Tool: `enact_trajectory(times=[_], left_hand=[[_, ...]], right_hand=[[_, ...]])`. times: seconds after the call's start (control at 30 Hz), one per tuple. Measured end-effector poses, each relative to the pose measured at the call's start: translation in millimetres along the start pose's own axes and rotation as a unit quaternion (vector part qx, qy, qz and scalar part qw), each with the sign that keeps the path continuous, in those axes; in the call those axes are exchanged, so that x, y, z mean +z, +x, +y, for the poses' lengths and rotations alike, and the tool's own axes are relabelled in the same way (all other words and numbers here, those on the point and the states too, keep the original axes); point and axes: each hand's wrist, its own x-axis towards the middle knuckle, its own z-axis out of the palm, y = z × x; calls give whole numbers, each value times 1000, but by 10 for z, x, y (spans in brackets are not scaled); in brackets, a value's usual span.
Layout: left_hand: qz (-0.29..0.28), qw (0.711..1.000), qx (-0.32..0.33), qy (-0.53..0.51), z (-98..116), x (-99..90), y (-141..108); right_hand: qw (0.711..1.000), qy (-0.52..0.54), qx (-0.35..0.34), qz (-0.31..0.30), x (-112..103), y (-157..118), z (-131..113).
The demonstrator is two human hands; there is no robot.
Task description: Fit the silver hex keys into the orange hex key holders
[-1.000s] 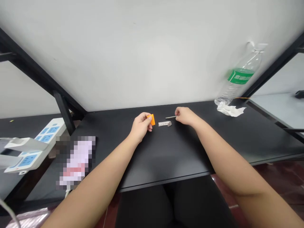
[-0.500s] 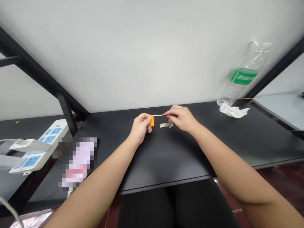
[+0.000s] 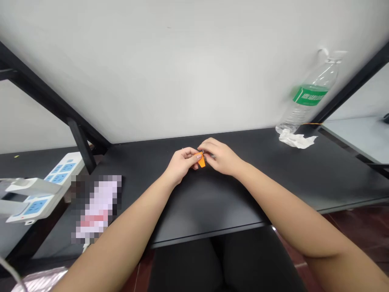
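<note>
An orange hex key holder (image 3: 201, 160) is pinched between the thumb and fingers of my left hand (image 3: 183, 163) above the black table. My right hand (image 3: 219, 155) is closed up against the holder's top right edge, its fingertips on the end of a hex key (image 3: 202, 151) that shows only as a small dark tip there. The rest of that key is hidden by the holder and my fingers. Several loose L-shaped hex keys (image 3: 213, 156) lie on the table, mostly covered by my right hand.
A clear plastic bottle (image 3: 310, 95) with a green label stands at the back right against the wall, beside a crumpled tissue (image 3: 297, 140). To the left are a power strip (image 3: 62, 174) with a plug and a blurred-out phone-like object (image 3: 101, 202) on a cable.
My right hand has moved left with the long key until it meets the orange holder. The key's shaft, exposed between my hands before, is now out of sight. The holder has tilted slightly.
</note>
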Motion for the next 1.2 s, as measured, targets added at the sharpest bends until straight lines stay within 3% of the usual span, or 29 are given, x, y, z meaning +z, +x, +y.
enact_trajectory(times=[0.13, 0.23, 0.3, 0.4, 0.6, 0.8, 0.83, 0.9, 0.97, 1.07, 1.2], left_hand=[[23, 1000, -7, 8, 9, 3, 11], [27, 999, -6, 21, 3, 8, 19], [27, 999, 2, 33, 1, 11, 21], [29, 999, 13, 37, 13, 13, 16], [60, 998, 5, 9, 37, 10, 17], [57, 998, 6, 40, 2, -8, 32], [58, 997, 6, 45, -3, -12, 35], [61, 997, 8, 52, -13, -21, 43], [69, 996, 10, 53, -19, -27, 53], [92, 995, 9, 48, -18, -33, 63], [101, 995, 10, 20, -8, -32, 56]], right_hand=[[994, -57, 90, 11, -164, -20, 213], [962, -155, 207, -82, -283, -46, 429], [944, -160, 253, -139, -316, -61, 531], [939, -131, 265, -176, -302, -72, 601], [937, -138, 258, -189, -261, -53, 594], [869, -199, 394, -223, -355, -35, 543], [869, -194, 404, -211, -377, -42, 539], [894, -137, 394, -165, -410, -55, 532], [924, -29, 364, -116, -420, -62, 516], [945, 104, 302, -62, -394, -53, 460], [973, 118, 195, -23, -340, -26, 345]])
